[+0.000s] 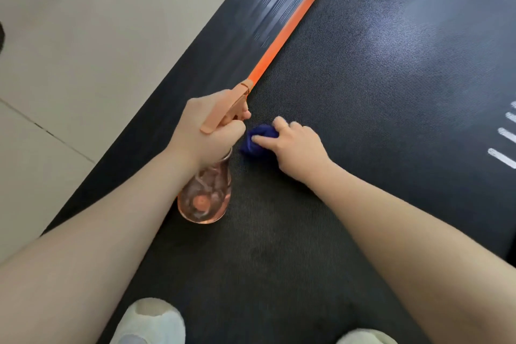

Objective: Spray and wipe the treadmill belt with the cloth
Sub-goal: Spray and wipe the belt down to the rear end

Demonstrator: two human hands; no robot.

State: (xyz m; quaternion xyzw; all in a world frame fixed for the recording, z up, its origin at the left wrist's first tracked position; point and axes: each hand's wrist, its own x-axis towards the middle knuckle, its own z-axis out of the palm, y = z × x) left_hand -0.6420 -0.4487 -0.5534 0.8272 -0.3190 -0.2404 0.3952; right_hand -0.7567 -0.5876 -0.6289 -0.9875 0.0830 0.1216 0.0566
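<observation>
The spray bottle (205, 195) is grasped by the left hand (206, 131); the bunched cloth (258, 142) is clutched by the right hand (293, 145), pressed on the treadmill belt (363, 64) just beside the bottle. Spray could be wasted on fingers, since the nozzle is held close.

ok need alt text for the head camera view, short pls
A right hand presses a bunched blue cloth on a black treadmill belt, while the left hand grips a clear spray bottle with an orange trigger beside the orange side strip.
</observation>
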